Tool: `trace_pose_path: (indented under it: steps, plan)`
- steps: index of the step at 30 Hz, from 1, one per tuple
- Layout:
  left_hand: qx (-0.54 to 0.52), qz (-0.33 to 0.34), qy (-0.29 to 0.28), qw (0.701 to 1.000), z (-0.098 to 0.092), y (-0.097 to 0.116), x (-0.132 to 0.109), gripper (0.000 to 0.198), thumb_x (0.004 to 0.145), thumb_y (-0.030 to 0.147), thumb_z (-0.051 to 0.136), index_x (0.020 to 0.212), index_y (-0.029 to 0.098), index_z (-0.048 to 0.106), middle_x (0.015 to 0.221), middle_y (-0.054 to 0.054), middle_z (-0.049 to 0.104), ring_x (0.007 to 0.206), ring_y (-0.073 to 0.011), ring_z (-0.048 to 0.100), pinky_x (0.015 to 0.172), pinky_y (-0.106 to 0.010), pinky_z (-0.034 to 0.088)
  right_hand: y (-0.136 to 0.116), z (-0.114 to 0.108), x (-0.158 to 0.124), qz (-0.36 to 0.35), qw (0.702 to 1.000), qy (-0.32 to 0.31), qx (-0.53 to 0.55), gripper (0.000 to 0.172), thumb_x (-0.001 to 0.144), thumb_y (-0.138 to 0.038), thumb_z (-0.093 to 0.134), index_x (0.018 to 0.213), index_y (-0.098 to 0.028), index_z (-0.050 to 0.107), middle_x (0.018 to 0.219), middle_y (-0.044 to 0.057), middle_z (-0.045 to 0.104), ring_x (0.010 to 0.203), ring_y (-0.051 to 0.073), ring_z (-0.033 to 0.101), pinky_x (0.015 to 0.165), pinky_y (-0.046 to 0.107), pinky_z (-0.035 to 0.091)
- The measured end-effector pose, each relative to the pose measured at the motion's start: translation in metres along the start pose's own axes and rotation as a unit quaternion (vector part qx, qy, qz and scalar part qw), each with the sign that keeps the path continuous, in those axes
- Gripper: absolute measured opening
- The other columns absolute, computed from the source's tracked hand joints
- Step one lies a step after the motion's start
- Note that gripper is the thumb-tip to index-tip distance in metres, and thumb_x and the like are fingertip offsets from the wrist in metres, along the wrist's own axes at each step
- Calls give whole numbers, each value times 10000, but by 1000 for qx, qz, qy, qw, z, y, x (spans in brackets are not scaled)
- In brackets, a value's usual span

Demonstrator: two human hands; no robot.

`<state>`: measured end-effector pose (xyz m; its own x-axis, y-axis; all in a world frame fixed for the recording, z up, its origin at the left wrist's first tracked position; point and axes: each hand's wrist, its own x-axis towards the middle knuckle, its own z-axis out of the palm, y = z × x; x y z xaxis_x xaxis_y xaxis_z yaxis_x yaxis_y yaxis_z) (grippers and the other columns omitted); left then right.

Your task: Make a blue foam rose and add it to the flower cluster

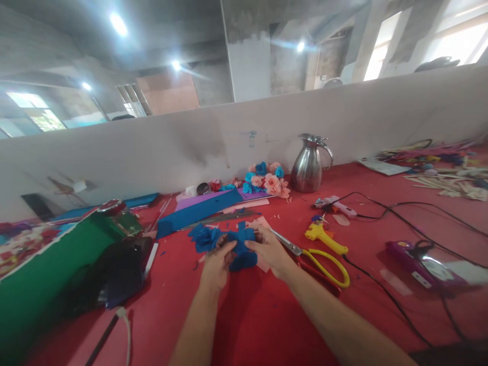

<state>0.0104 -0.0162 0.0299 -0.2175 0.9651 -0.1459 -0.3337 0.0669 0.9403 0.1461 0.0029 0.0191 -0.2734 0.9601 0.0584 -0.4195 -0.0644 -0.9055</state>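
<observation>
Both hands work over the middle of the red table (244, 320), between its near edge and the wall side. The left hand (218, 259) is curled, with thumb and fingers pinching some blue crepe paper (241, 246). The right hand (269, 248) has its thumb and fingers closed on the other side of the same paper. A blue paper flower (205, 237) sits just left of the left hand; I can't tell if it is joined on. The paper looks thin, so it could rip if the hands pull too hard. The flower could get squashed if the left hand bumps it. The scissors (335, 271) lie right beside the right hand, so a quick move might knock them or poke a finger. Toward the right edge, the yellow glue gun (325, 238) could get dragged if an arm catches its black cord (385, 299).
</observation>
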Motion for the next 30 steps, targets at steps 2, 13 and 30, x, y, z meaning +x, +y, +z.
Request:
trace_pose_path:
  steps: [2,13,30]
  plan:
    - [14,3,5,1000,-4,-4,3,156,550,237,701,666,204,602,440,103,362,332,-38,203,386,-231,207,0,1,0,-3,1000,8,-6,310,597,-260,719,863,-196,573,720,-39,607,693,130,584,688,269,470]
    - [12,29,73,997,-6,-6,3,286,461,270,815,640,168,616,530,68,477,407,-42,332,415,-222,259,3,-6,4,5,997,48,-55,273,601,-306,689,816,-172,587,704,-12,611,604,114,558,605,269,491]
    - [37,71,89,993,-7,-16,12,302,434,230,805,633,160,588,544,27,573,538,-126,568,490,-230,430,-28,-126,-95,18,700,40,-713,455,684,-121,534,1134,-145,596,1125,136,631,1044,278,587,906,363,420]
